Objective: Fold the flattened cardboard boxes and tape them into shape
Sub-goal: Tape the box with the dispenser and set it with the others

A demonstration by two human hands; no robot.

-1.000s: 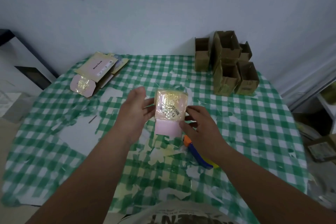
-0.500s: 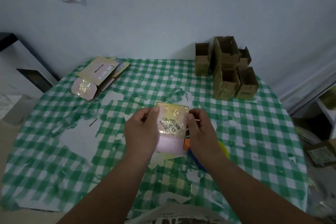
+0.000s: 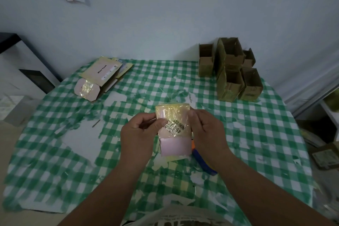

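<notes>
I hold a small pink cardboard box [image 3: 174, 141] above the middle of the table, its top face covered with shiny yellowish tape and a printed label. My left hand [image 3: 139, 130] grips its left side, thumb pressed on the taped face. My right hand [image 3: 207, 130] grips its right side, fingers curled round the edge. Under my right hand lies a blue and orange tape dispenser [image 3: 201, 161], partly hidden. A pile of flattened boxes [image 3: 102, 77] lies at the table's far left. Several folded brown boxes [image 3: 233, 71] stand stacked at the far right.
The table wears a green-and-white checked cloth [image 3: 256, 134], torn in patches that show white underneath. A wall runs behind the table. A dark cabinet [image 3: 27, 71] stands to the left, and shelves with clutter [image 3: 326, 134] to the right.
Both hands have drawn the box nearer to me and closed in on its sides. My left thumb now presses on the taped top face.
</notes>
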